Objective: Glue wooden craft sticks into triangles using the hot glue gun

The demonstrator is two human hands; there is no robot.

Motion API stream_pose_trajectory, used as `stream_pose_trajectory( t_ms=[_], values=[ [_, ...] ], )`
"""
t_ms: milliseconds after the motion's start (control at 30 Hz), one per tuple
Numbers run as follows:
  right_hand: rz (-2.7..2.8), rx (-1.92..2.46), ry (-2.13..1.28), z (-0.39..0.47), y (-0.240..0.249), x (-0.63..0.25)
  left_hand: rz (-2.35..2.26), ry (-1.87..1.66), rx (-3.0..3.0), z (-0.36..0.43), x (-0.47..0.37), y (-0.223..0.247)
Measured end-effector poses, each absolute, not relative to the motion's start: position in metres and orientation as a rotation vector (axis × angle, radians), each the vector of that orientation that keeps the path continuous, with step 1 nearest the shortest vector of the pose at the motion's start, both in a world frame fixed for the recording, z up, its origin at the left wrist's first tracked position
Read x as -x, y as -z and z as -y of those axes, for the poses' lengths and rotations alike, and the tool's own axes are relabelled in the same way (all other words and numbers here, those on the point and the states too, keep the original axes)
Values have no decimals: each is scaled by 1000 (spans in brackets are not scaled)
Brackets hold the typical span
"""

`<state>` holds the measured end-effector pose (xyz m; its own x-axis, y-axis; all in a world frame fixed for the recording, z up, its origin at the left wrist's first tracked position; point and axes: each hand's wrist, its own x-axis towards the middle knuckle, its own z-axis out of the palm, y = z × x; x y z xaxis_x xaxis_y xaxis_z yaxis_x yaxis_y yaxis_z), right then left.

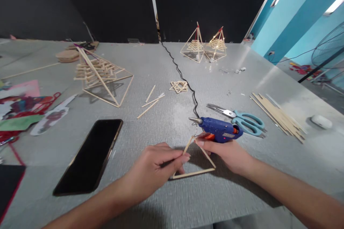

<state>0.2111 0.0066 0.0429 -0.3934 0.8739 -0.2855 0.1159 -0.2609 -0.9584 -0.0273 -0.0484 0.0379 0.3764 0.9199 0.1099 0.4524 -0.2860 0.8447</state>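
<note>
Head view: near the front edge of the counter [188,200], the left hand [158,162] pinches 1 side of a triangle of thin wooden sticks [195,173], partly covering it. The right hand [232,154] wraps a blue glue gun [219,127], thumb by the apex, most fingers hidden. The triangle looks light, stiff and snappable, best held mid-stick; whether its apex is joined is hard to see

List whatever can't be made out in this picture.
All in the head view:
Left side of the triangle: partly covered by the left hand.
Handle of the glue gun: hidden by the right hand.
Print on its label: too small to read.
Rest of the black sheet: cut off by the left edge.
</note>
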Motion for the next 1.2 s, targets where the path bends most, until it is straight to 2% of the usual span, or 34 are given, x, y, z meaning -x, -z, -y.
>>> stream_pose_trajectory(
  t_ms=[1200],
  values=[
    [1308,1173,-1791,-6,-42,-206,-1246,-710,-1833,48,26,-44]
  ],
)
